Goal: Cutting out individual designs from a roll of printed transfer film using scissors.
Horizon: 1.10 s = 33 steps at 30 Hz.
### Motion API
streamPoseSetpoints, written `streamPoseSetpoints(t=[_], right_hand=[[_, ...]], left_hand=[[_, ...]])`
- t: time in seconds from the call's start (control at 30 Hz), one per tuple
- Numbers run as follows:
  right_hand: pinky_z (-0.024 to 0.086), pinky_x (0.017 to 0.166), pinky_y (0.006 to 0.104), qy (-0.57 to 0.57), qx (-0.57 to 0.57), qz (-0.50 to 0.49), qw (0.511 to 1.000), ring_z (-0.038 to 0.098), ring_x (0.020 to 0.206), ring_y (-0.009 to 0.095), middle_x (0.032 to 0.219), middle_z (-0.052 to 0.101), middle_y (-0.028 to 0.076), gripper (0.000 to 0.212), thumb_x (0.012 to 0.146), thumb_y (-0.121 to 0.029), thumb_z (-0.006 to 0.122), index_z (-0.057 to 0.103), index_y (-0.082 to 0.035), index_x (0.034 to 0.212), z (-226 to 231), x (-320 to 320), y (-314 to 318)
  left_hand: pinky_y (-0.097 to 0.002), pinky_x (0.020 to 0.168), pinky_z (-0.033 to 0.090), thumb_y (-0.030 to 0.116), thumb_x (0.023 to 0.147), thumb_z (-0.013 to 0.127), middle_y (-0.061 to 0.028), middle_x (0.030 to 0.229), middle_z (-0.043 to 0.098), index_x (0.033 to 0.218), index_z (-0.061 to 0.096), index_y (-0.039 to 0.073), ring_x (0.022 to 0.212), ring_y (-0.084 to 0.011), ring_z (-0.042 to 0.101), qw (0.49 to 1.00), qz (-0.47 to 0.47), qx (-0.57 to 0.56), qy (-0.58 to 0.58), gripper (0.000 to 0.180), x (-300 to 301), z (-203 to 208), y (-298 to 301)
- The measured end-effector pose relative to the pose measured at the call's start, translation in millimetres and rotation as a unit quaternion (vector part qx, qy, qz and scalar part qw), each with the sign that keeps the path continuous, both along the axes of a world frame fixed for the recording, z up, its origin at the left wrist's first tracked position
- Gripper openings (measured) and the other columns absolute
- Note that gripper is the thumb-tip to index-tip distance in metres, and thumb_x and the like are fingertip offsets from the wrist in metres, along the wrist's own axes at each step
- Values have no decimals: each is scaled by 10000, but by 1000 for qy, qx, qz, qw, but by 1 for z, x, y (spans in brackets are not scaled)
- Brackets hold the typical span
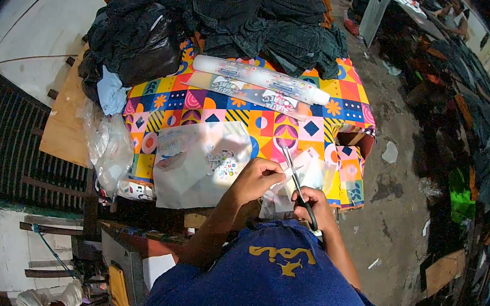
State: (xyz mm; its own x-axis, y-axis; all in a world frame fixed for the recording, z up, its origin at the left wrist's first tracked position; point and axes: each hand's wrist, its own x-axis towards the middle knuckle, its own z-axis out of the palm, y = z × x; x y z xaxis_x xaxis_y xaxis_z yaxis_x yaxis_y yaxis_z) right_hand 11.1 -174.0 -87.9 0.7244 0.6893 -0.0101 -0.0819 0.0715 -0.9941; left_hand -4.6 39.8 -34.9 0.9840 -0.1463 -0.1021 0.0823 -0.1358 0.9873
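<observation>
Gripping scissors (294, 177), the right hand (316, 203) is aiming them toward the tabletop's (202, 103) far edge; leftward, the left hand (259, 177) is apparently pinching sheeting (313, 175).

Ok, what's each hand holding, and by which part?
The right hand holds the scissors by the dark handle end. Whether the left hand holds anything, I can't tell.

Yellow lettering with an animal figure stands at six o'clock on the blue garment (267, 300). Coloured lettering marks the clear roll (254, 75) at twelve and the pale sheet (198, 163) at nine.
</observation>
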Motion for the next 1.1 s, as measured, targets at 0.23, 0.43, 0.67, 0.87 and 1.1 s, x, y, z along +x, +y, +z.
streamPoseSetpoints(t=[0.23,0.43,0.67,0.87,1.1], right_hand=[[308,497,227,8,-22,9,1000,377,552,54,560,402,-47,257,705,-154,751,564,-40,839,6,0,1],[318,511,218,-43,-51,15,998,375,566,47,561,423,-43,250,703,-136,749,556,-37,826,9,1,0],[322,515,216,-22,-44,12,999,380,575,45,572,447,-47,251,697,-131,752,555,-38,822,9,1,2],[329,520,217,-28,-58,13,998,382,580,45,568,458,-44,236,698,-118,750,562,-38,814,13,1,1],[346,526,217,-44,-66,12,997,403,575,42,562,485,-31,232,706,-125,750,563,-37,811,11,1,3]], left_hand=[[-204,521,434,85,811,588,13,643,532,745,602,-31,597,-40,501,1000,-17,-7,19,135,1,-2,3],[-209,512,444,89,814,584,-11,683,561,778,602,-48,601,-57,523,997,-24,-45,65,143,2,2,6],[-215,491,461,105,801,601,-25,699,576,806,619,-46,602,-71,540,993,-11,-65,102,152,1,4,5],[-204,457,417,122,792,610,-29,672,575,800,622,-35,537,-74,534,993,-10,-32,116,158,2,15,6],[-205,467,407,124,801,597,-10,638,561,752,601,-24,504,-70,524,992,-51,-34,109,156,7,5,11]])
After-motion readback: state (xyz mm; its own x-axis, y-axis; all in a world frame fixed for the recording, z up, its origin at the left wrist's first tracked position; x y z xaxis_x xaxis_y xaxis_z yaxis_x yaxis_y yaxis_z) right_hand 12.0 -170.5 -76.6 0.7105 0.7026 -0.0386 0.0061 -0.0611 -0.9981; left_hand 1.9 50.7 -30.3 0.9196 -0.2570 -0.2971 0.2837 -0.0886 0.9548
